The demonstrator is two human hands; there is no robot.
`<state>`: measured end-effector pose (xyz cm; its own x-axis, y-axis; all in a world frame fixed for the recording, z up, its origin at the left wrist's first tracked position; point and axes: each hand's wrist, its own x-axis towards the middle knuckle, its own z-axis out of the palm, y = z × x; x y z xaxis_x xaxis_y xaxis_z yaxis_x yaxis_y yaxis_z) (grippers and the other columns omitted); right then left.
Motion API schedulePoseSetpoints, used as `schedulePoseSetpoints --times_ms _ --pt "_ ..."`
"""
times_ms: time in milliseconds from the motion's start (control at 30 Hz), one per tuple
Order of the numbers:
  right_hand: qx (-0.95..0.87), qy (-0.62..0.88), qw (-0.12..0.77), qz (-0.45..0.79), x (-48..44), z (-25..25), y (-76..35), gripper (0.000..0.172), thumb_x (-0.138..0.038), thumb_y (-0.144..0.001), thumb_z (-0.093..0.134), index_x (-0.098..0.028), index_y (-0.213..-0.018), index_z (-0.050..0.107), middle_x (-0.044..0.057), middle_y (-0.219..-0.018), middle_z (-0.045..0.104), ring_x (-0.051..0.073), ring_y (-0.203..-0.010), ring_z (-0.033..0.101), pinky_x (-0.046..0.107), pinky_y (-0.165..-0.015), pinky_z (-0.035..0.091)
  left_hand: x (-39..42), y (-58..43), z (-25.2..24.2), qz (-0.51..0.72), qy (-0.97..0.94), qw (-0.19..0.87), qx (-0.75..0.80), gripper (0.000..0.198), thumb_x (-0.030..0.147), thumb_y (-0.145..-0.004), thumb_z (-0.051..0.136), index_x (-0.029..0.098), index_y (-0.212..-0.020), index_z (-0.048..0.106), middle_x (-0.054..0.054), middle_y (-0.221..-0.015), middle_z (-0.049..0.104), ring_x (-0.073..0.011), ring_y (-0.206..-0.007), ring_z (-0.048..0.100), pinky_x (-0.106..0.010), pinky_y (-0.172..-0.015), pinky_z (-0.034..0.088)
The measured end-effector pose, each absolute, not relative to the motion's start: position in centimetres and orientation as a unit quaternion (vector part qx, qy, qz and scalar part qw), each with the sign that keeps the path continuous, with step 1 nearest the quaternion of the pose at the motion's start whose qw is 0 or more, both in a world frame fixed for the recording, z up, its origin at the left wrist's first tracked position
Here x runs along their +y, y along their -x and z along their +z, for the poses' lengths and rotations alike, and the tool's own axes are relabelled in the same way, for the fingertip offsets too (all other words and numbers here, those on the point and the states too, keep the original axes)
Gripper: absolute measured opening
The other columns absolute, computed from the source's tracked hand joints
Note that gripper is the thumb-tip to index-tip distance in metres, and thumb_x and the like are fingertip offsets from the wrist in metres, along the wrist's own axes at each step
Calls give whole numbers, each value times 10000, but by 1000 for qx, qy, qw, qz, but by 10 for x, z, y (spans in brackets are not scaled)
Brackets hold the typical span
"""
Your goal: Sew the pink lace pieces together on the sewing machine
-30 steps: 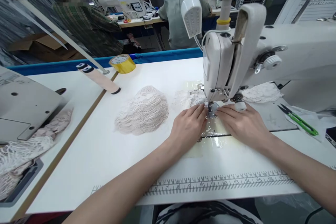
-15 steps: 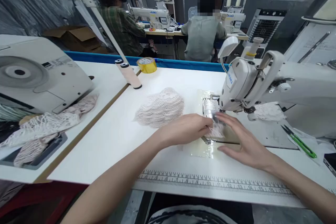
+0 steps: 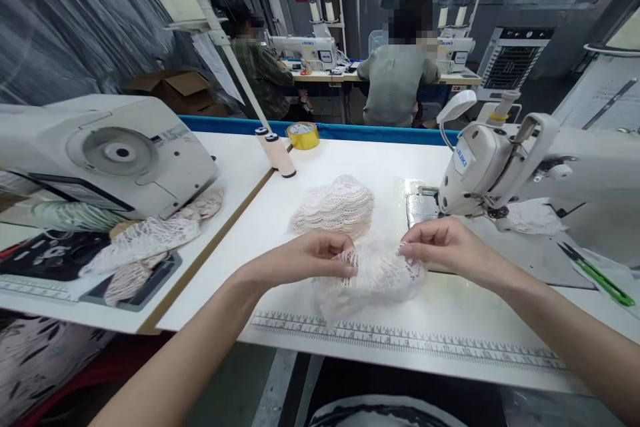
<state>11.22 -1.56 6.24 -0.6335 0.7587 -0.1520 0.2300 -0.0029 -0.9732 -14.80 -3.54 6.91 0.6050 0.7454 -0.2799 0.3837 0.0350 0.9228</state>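
Note:
A pale lace piece (image 3: 375, 277) is stretched between my two hands, just above the white table in front of the sewing machine (image 3: 480, 167). My left hand (image 3: 325, 257) pinches its left end between thumb and fingers. At its upper right edge, my right hand (image 3: 440, 243) grips it with thumb and forefinger. The lace is sheer and partly blurred, its lower edge hanging toward the printed ruler (image 3: 380, 333). Just behind lies a stack of lace pieces (image 3: 335, 207). The machine's needle plate (image 3: 423, 208) is partly hidden behind my right hand.
Green thread snips (image 3: 597, 273) lie at the right, near more lace (image 3: 537, 217). Thread cones (image 3: 281, 157) and yellow tape (image 3: 303, 136) stand at the back. A second machine (image 3: 115, 147) and lace strips (image 3: 145, 240) are at the left. Two people sit at machines beyond.
Both hands have come away from the needle area, toward me and leftward, with the lace now spread between them. My right hand has gone from open to pinching. The view has turned somewhat left.

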Motion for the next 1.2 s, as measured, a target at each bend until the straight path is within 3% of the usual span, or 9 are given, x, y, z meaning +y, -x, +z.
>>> schedulePoseSetpoints --times_ms 133,267,367,500,700,867,967,1100,1200 --pt "-679 355 312 562 -2 76 -79 296 -475 -787 650 -188 -831 711 24 -733 651 120 -638 560 268 -602 470 -26 171 79 358 -568 589 450 284 426 -754 694 166 -798 589 -10 -770 586 -128 -707 562 -240 -657 458" --pt "-681 376 432 456 39 76 -42 324 -489 -783 626 -181 -855 692 19 -741 634 117 -627 534 257 -565 452 21 179 90 401 -608 393 561 313 474 -829 562 166 -772 563 9 -690 535 -84 -575 505 -188 -527 399" --pt "-691 430 413 407 73 59 -26 340 -485 -788 588 -159 -822 681 26 -659 609 125 -560 501 266 -503 407 58 184 81 372 -617 337 607 285 419 -813 569 153 -710 567 22 -584 487 -79 -468 423 -191 -429 294" --pt "-703 470 391 363 99 31 -19 303 -449 -790 569 -168 -797 686 27 -624 613 152 -584 524 277 -528 395 85 190 55 325 -642 249 648 260 365 -770 615 145 -633 592 13 -542 498 -106 -510 458 -209 -476 301" --pt "-723 500 354 320 105 15 -20 292 -395 -814 532 -175 -933 682 14 -616 618 157 -598 545 279 -574 403 80 192 39 250 -649 94 712 198 356 -787 580 216 -868 693 -35 -767 672 -221 -794 606 -265 -644 384" --pt "-736 504 336 302 91 15 -36 315 -353 -862 470 -153 -1016 657 -11 -535 567 151 -554 529 275 -562 387 66 191 47 185 -646 -2 741 293 269 -815 524 231 -1072 660 -84 -924 707 -308 -988 608 -350 -767 409" --pt "-751 494 320 298 59 15 -61 280 -310 -870 480 -188 -1047 659 -32 -548 580 133 -555 539 260 -575 388 58 197 58 154 -638 -17 754 310 278 -815 518 210 -1086 653 -96 -924 714 -308 -917 637 -344 -704 422" --pt "-781 487 278 276 3 14 -110 208 -248 -848 530 -239 -962 703 -41 -581 624 126 -569 570 246 -557 378 46 206 71 164 -669 -1 725 352 412 -845 481 239 -1116 626 -5 -762 713 -192 -639 646 -277 -571 393" --pt "-835 484 238 110 -20 14 -160 260 -187 -886 451 -239 -926 703 4 -837 709 150 -746 631 256 -613 411 32 200 71 259 -643 -124 710 386 516 -852 432 255 -1010 669 -19 -642 667 -175 -551 610 -274 -482 325"
